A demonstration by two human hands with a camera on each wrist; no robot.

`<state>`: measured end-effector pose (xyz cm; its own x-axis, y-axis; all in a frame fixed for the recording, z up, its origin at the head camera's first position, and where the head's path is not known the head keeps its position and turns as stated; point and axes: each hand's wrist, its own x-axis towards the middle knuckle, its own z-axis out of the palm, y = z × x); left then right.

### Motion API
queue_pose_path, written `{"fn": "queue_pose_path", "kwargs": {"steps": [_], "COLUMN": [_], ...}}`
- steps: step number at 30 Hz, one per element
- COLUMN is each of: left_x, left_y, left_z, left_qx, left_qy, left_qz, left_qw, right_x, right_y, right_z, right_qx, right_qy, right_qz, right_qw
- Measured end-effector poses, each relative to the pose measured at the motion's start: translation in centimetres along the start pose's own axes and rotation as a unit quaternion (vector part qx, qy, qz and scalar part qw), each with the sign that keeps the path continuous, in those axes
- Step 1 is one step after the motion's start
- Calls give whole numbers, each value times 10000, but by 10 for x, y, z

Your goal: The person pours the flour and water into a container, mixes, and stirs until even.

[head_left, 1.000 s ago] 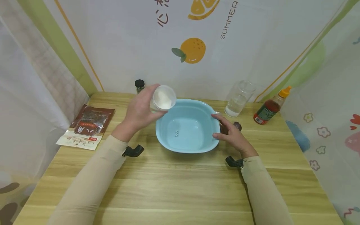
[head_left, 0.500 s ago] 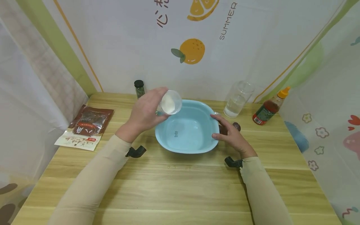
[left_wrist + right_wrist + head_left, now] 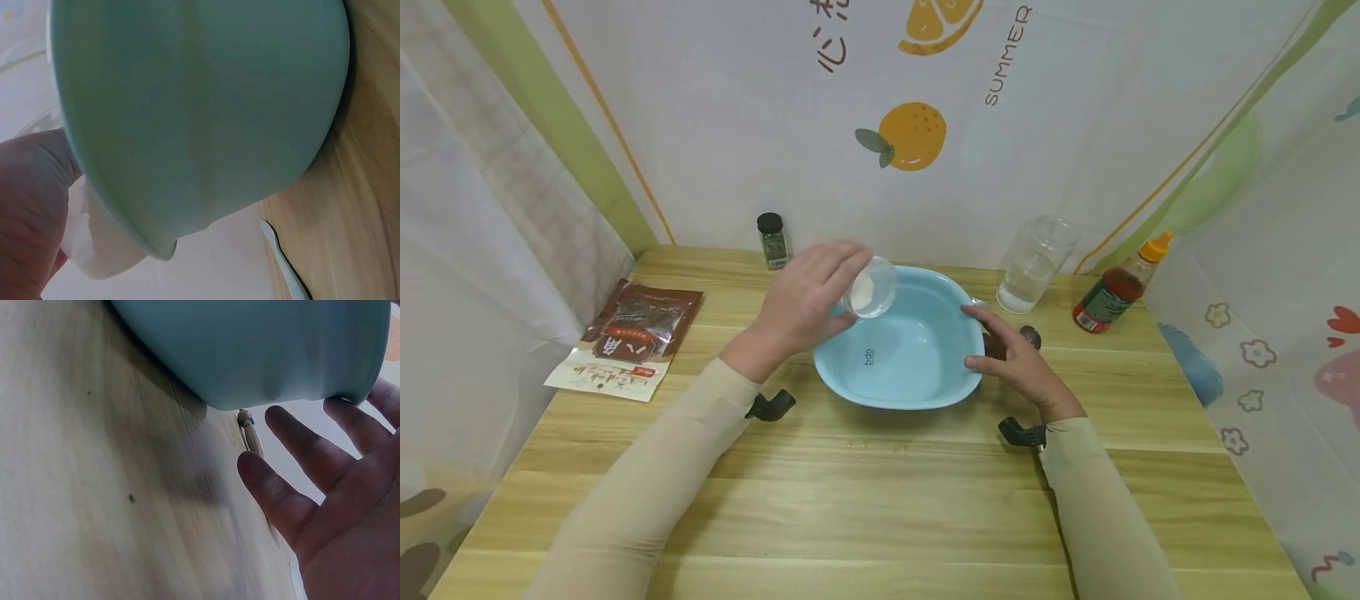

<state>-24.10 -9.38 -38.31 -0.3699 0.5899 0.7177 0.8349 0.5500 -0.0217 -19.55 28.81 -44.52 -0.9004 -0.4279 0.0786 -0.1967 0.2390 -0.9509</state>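
Note:
A light blue plastic basin [image 3: 895,358] stands on the wooden table in the head view. My left hand [image 3: 808,296] grips a clear plastic cup [image 3: 880,287] holding something white, tilted over the basin's left back part. In the left wrist view the white contents [image 3: 103,240] show through the cup's wall, partly hidden by the basin. My right hand [image 3: 1018,362] holds the basin's right rim, thumb and forefinger at the top edge. Its other fingers [image 3: 306,444] spread below the rim outside, seen in the right wrist view.
A green-filled spice jar [image 3: 773,243] stands behind the left hand. Brown and white food packets [image 3: 632,333] lie at the left. A glass with clear liquid [image 3: 1030,279] and a red sauce bottle [image 3: 1112,292] stand back right. A dark round item [image 3: 1032,337] sits behind the right hand.
My left hand has moved right and toward me with the cup, turning it further over the basin; the white contents show less now. The right hand stays at the rim.

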Motion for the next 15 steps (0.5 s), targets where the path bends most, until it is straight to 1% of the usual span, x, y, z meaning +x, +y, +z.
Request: {"fn": "queue_pose_path", "kwargs": {"steps": [4, 7, 15], "left_x": [2, 4, 7], "left_y": [1, 1, 3], "left_z": [3, 5, 9], "left_qx": [160, 228, 332], "left_qy": [-97, -103, -240], "left_qz": [185, 281, 377], "left_qw": [9997, 9993, 9984], "right_x": [1, 2, 1], "right_y": [2, 2, 3], "right_z": [0, 0, -1], "right_qx": [28, 40, 52], "right_qy": [-16, -12, -11], "right_qz": [-27, -28, -8], "right_qw": [10000, 10000, 10000]}}
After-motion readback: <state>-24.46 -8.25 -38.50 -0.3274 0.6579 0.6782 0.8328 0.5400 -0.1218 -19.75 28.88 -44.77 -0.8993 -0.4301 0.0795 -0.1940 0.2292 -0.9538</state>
